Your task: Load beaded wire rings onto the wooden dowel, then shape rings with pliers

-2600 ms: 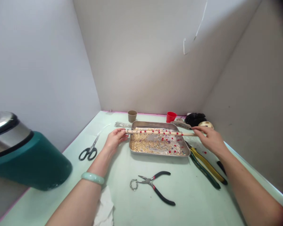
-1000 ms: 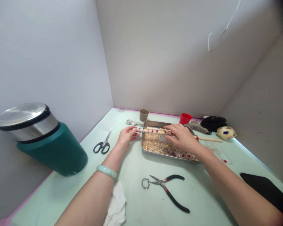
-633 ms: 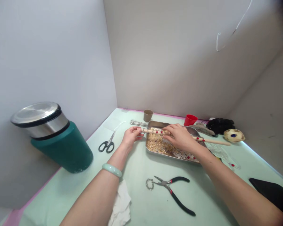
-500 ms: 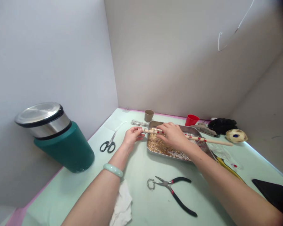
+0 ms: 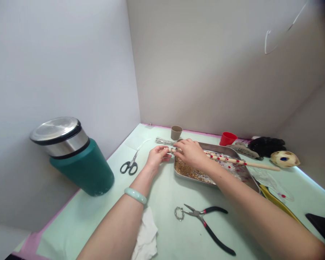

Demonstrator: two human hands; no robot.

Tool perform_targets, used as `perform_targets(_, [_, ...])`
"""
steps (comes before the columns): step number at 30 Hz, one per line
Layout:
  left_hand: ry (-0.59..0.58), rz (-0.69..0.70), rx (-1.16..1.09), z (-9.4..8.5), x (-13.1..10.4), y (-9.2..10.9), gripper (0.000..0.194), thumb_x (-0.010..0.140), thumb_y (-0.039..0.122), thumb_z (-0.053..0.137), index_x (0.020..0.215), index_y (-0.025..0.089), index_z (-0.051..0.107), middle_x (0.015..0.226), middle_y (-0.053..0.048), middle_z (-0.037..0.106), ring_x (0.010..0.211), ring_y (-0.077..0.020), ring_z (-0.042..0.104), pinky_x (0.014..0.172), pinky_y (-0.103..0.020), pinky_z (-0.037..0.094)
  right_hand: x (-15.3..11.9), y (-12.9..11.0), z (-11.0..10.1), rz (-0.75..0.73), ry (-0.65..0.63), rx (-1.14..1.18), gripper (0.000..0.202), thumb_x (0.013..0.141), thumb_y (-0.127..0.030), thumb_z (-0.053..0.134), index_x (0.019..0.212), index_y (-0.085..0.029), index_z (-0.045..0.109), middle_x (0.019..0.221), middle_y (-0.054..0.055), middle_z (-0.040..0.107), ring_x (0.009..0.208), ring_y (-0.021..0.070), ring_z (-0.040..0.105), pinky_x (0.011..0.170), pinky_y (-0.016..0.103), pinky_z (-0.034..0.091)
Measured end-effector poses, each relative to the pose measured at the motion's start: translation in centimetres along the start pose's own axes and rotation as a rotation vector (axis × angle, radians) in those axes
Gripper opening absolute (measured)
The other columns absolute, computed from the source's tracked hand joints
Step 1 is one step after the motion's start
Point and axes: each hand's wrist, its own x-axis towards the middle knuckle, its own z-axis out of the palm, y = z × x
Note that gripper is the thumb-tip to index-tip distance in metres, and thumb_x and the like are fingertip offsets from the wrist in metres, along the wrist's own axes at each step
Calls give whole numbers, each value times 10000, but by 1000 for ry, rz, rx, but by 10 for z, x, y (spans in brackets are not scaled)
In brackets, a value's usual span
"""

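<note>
A pale wooden stick [image 5: 260, 166], dotted with red beads and small metal bits, lies slantwise above a metal tray [image 5: 188, 180]. My left hand [image 5: 157, 158] pinches its left end between thumb and fingers, a jade-green bangle [image 5: 135, 195] on the wrist. Close beside it, my right hand [image 5: 191, 152] is curled over the stick near that same end; its palm and part of the stick are hidden. Gold-coloured beads [image 5: 186, 169] cover the left part of the tray, with red and clear ones farther right.
Nearer me lie black-handled pliers [image 5: 196, 213], a small ring of chain [image 5: 179, 213] and crumpled tissue [image 5: 146, 236]. Scissors [image 5: 129, 167] and a big green flask [image 5: 82, 166] stand left. Behind are a brown cup [image 5: 176, 133], metal sticks [image 5: 164, 141] and a red cup [image 5: 228, 138].
My right hand has slid left along the stick, its fingertips now almost at my left hand. The left hand keeps its pinch. The whole view has shifted slightly.
</note>
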Motion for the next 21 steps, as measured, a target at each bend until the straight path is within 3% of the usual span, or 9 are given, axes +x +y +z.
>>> perform_targets(4, [-1, 2, 1, 0, 1, -1, 239, 740, 237, 699, 906, 103, 592, 849, -96, 669, 615, -122, 634, 579, -245, 515, -2, -1, 1, 6, 22, 42, 279, 880, -372, 526, 1064, -176, 601, 1064, 78, 626, 975, 212, 573, 844, 429, 456])
perform_targets(9, [3, -2, 14, 0, 1, -1, 250, 757, 256, 687, 926, 107, 578, 835, -90, 667, 615, -121, 632, 569, -233, 509, -28, -4, -22, -61, 84, 165, 303, 898, -330, 466, 1147, -207, 588, 1095, 105, 638, 1030, 267, 526, 873, 428, 397])
perform_targets(14, [7, -5, 40, 1, 0, -1, 241, 772, 298, 674, 891, 120, 564, 859, -86, 661, 605, -111, 626, 571, -232, 513, -80, -25, -40, -213, -11, 287, 276, 925, -281, 405, 886, -234, 674, 873, 52, 655, 811, 183, 567, 707, 314, 429])
perform_targets(18, [52, 26, 80, 3, 0, -2, 235, 813, 341, 616, 873, 121, 557, 916, -97, 652, 591, -106, 625, 539, -218, 504, -120, -55, -25, -290, -105, 302, 138, 843, -313, 569, 905, -230, 660, 841, 51, 637, 803, 200, 533, 697, 337, 416])
perform_targets(21, [132, 84, 127, 1, 3, -3, 243, 851, 362, 542, 864, 119, 554, 926, -98, 638, 568, -99, 616, 515, -211, 493, -137, -73, -9, -247, -119, 268, 24, 811, -220, 611, 815, -200, 624, 818, 50, 624, 796, 211, 508, 687, 357, 391])
